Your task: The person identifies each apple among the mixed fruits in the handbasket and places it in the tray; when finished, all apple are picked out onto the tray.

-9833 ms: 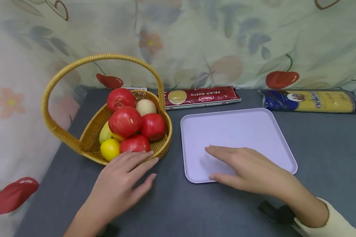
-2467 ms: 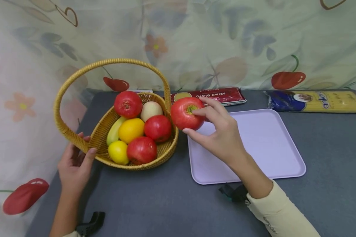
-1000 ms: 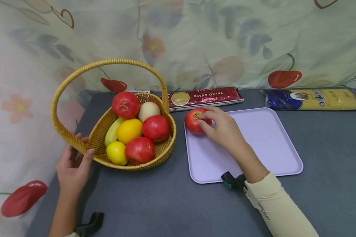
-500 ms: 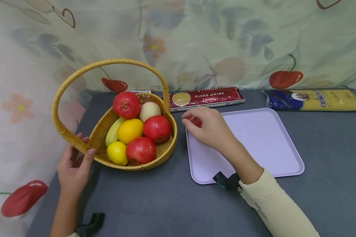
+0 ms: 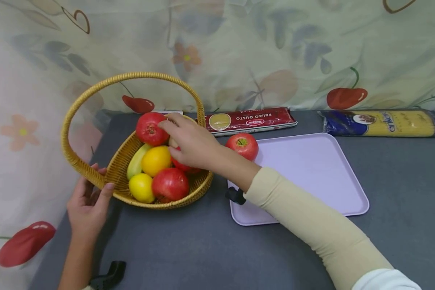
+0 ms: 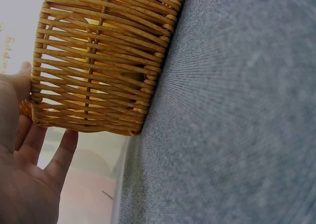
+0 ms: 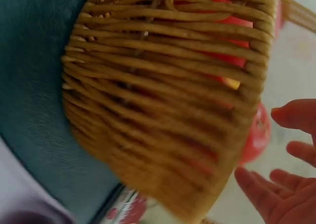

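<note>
In the head view my left hand (image 5: 88, 207) grips the wicker basket (image 5: 200, 192) at its left end, by the foot of the handle; the left wrist view shows the fingers around that end. My right hand (image 5: 193, 143) hovers above the basket's far side, fingers parted, beside a round red fruit with a rough end (image 5: 152, 129). A pale round fruit is mostly hidden under this hand. Beyond the rim in the right wrist view, the right fingers stand apart near a red fruit (image 7: 256, 137). A red apple (image 5: 242, 146) sits at the far left corner of the lilac tray (image 5: 304, 173).
Also in the basket are an orange-yellow fruit (image 5: 156, 160), a lemon (image 5: 141, 187), a long pale-green fruit (image 5: 137, 162) and more red fruit (image 5: 171, 184). Behind the tray lie a red pasta pack (image 5: 253, 121) and a yellow-blue spaghetti pack (image 5: 384, 123), near the patterned curtain.
My right hand set the red apple on the tray, let go and moved left over the basket. The left hand went to the basket's left end earlier and stays there.
</note>
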`<state>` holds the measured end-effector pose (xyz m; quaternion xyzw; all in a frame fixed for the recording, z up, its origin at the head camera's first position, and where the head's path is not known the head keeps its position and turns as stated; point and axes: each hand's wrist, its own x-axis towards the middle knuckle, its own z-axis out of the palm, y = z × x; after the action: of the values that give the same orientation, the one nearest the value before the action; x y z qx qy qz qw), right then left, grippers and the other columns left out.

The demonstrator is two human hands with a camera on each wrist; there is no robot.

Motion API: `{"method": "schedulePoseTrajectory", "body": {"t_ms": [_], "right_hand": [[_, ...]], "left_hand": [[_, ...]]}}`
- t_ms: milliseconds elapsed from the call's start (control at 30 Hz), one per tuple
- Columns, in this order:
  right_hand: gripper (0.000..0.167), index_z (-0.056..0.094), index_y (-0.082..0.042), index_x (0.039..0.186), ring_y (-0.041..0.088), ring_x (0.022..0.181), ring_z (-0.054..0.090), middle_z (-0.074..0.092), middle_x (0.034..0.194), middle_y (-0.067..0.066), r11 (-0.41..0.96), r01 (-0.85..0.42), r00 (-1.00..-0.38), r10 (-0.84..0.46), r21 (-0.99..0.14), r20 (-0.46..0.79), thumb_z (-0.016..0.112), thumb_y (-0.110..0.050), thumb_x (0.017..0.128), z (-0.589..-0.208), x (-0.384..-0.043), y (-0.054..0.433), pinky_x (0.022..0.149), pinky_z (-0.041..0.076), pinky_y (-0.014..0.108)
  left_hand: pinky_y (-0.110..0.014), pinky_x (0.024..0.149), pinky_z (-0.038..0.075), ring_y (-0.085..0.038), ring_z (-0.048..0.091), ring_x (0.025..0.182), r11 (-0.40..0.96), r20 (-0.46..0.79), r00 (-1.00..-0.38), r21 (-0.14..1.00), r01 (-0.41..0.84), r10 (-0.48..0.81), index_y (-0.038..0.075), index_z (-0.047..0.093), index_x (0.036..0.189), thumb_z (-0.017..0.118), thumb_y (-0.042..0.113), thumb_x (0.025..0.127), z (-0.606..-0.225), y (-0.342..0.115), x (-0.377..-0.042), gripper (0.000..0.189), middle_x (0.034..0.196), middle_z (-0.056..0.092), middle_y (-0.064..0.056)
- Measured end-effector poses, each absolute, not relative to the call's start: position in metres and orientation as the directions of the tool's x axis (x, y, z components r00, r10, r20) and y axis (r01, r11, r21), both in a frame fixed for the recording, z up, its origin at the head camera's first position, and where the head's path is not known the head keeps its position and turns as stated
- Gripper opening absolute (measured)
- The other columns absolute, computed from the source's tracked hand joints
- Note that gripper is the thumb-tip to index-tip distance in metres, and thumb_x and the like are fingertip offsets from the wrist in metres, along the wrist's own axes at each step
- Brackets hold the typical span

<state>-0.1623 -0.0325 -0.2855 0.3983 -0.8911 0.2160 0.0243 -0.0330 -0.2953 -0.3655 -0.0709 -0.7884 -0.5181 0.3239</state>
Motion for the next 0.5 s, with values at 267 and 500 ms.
{"method": "schedulePoseTrajectory", "body": {"t_ms": [267,500], "right_hand": [[0.068,0.033,-0.027,0.158,0.032,0.147,0.025,0.005,0.167,0.010,0.626,-0.749,-0.645,-0.764,-0.219,0.021,0.060,-0.022,0.096,-0.282,-0.170,-0.066,0.105,0.045,0.036],[0.072,0.019,-0.031,0.161,0.034,0.150,0.015,-0.005,0.168,0.007,0.655,-0.714,-0.675,-0.738,-0.247,-0.008,0.057,-0.034,0.100,-0.287,-0.184,-0.083,0.109,0.042,0.038]], "left_hand": [[-0.018,0.088,0.052,-0.018,0.064,0.109,0.441,0.592,-0.777,0.768,0.464,-0.212,-0.010,0.054,0.137,0.064,-0.018,0.086,-0.366,-0.294,-0.032,0.052,0.119,0.065,-0.024],[-0.017,0.089,0.051,-0.018,0.064,0.109,0.464,0.594,-0.775,0.761,0.453,-0.217,-0.009,0.054,0.137,0.065,-0.017,0.086,-0.376,-0.303,-0.036,0.053,0.120,0.065,-0.022]]}}
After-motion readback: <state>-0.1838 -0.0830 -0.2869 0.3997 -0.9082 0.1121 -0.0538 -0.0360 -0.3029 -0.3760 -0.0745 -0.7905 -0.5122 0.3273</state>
